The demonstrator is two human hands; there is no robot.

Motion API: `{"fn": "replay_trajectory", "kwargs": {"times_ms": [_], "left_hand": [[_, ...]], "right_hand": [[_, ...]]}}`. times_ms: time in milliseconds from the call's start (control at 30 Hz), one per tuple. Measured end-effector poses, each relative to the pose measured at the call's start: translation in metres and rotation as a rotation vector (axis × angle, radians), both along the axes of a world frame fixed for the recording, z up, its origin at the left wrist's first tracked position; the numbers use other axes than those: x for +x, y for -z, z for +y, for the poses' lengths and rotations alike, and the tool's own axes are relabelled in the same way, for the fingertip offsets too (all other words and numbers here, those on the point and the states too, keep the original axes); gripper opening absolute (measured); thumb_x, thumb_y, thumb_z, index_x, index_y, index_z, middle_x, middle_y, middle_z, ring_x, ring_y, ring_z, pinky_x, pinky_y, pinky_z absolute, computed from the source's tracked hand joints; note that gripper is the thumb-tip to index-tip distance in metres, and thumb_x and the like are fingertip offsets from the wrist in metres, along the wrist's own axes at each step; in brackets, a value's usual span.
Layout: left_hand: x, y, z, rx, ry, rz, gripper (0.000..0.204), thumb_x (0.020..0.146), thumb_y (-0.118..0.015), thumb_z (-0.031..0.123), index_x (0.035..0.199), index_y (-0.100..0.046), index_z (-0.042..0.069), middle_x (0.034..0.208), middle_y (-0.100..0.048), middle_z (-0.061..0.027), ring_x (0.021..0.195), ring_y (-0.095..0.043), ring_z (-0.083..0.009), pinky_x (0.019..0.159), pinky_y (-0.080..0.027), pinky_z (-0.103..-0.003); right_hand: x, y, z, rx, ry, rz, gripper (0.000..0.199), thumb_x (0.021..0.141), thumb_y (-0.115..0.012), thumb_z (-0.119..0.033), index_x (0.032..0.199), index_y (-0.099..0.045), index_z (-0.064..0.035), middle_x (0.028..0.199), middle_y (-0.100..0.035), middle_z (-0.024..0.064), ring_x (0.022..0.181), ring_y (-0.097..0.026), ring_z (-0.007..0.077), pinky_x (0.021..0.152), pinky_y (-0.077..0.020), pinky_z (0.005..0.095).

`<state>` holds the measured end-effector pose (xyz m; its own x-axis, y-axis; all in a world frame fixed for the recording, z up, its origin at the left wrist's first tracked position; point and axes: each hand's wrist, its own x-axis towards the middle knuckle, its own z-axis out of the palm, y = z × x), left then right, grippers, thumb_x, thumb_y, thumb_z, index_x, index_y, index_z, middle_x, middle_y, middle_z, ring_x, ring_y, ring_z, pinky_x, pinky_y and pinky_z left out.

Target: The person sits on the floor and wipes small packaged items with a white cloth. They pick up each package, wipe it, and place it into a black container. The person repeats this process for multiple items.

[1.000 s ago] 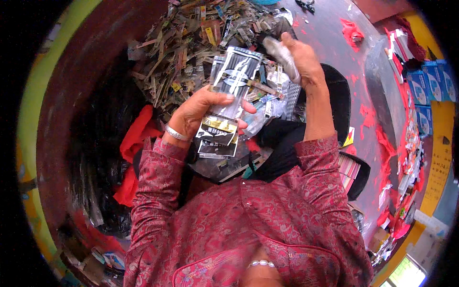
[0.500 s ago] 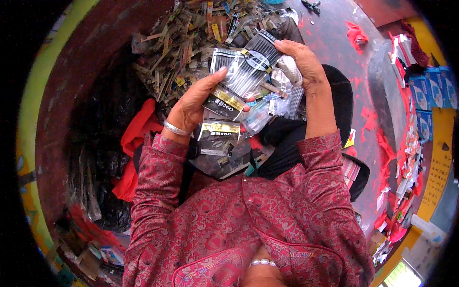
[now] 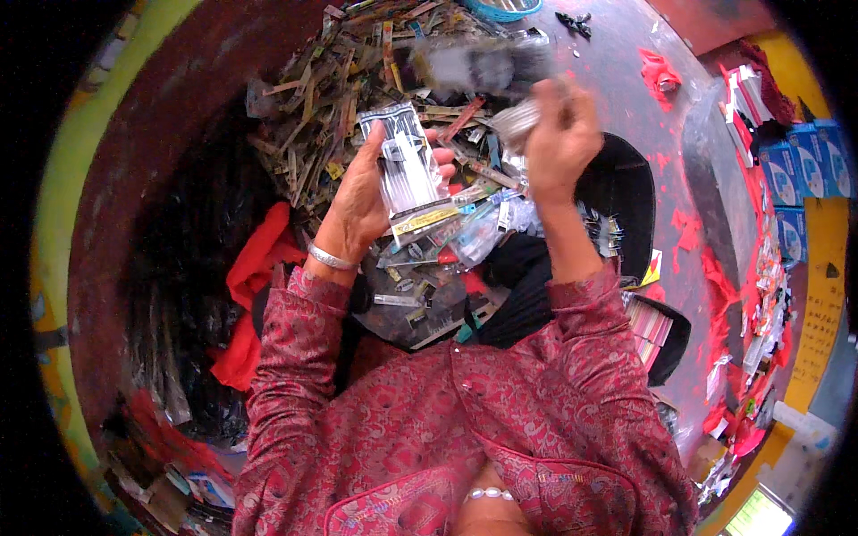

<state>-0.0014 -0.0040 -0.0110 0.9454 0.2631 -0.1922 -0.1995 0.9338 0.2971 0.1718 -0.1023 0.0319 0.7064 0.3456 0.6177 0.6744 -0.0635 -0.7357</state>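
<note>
My left hand [image 3: 360, 189] clasps the clear packet [image 3: 411, 171], best held flat by its edges; my right hand [image 3: 565, 141] holds a pale bundle [image 3: 516, 123]

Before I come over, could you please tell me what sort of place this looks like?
Probably an informal workshop or stockroom: a large heap of narrow strips, stacked blue boxes at the right, and a clear packet in the left hand.
</note>
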Motion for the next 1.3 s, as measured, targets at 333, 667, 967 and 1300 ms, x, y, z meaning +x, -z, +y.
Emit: {"fn": "replay_trajectory", "kwargs": {"times_ms": [333,667,967,1300], "left_hand": [[-0.006,-0.001,0.011,0.043,-0.097,-0.043,0.057,0.091,-0.039,0.040,0.124,-0.036,-0.007,0.120,-0.047,-0.0250,0.105,-0.053,-0.0327,0.089,-0.045,-0.041],[-0.007,0.003,0.013,0.106,-0.046,0.105,0.050,0.092,-0.035,0.039,0.113,-0.049,-0.004,0.098,-0.061,-0.0135,0.084,-0.061,-0.0229,0.077,-0.050,-0.036],[0.002,0.006,-0.019,0.235,-0.098,0.333,0.034,0.090,-0.045,0.031,0.110,-0.052,0.004,0.104,-0.058,-0.0061,0.091,-0.058,-0.0169,0.081,-0.047,-0.030],[0.009,-0.001,-0.030,0.342,0.115,0.202,0.042,0.090,-0.043,0.035,0.112,-0.049,0.000,0.103,-0.060,-0.0172,0.087,-0.061,-0.0244,0.074,-0.052,-0.037]], "right_hand": [[-0.059,0.003,-0.017,-0.297,-0.653,-0.920,0.032,0.065,-0.061,-0.016,0.097,-0.060,-0.0131,0.086,-0.053,0.0002,0.060,-0.050,0.0107,0.048,-0.0398,0.0238],[-0.032,-0.026,-0.022,-0.435,-1.127,-0.001,0.016,0.073,-0.063,-0.013,0.088,-0.063,-0.0075,0.079,-0.057,0.0088,0.075,-0.059,0.0238,0.065,-0.0471,0.0340],[-0.063,0.008,0.005,-0.318,-0.496,-0.380,0.013,0.072,-0.062,-0.018,0.081,-0.057,-0.0105,0.078,-0.051,0.0056,0.065,-0.058,0.0242,0.050,-0.0474,0.0333],[0.007,0.009,0.024,-0.494,0.025,-0.259,0.014,0.075,-0.058,-0.018,0.087,-0.059,-0.0099,0.085,-0.054,0.0114,0.069,-0.058,0.0313,0.059,-0.0469,0.0424]]}}
